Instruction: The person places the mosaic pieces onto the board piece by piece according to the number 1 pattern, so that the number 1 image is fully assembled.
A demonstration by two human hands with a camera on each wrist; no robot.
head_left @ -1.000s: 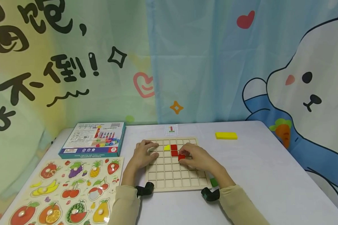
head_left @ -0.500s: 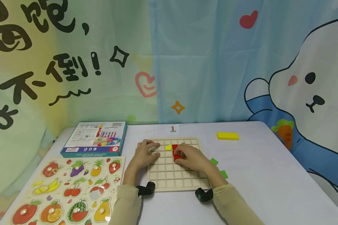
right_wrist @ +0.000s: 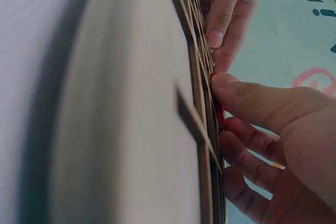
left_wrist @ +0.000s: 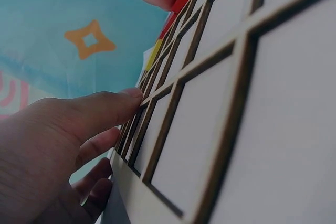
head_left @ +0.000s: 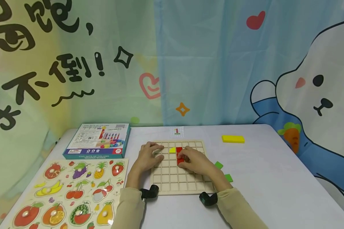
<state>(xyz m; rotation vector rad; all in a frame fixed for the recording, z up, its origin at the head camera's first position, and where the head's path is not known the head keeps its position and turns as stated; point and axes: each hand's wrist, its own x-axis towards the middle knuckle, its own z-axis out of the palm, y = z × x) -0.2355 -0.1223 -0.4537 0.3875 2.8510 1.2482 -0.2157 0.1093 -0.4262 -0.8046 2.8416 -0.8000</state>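
Red tile (head_left: 179, 161) in pinched right grip (head_left: 197, 161)

Box (head_left: 97, 141) behind fruit board (head_left: 88, 197), perhaps touching.

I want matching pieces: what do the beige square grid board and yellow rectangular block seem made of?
Beige square grid board, likely wood: matt, unpainted-looking; pale bars show darker brown sides.
Yellow rectangular block, plastic or painted wood: matt-looking, even colour, no visible grain; can't tell which.

Tiles (head_left: 172, 150) on a grid board (head_left: 183, 181), card (head_left: 176, 132) behind it, box (head_left: 96, 140) and fruit board (head_left: 87, 195) to its left.
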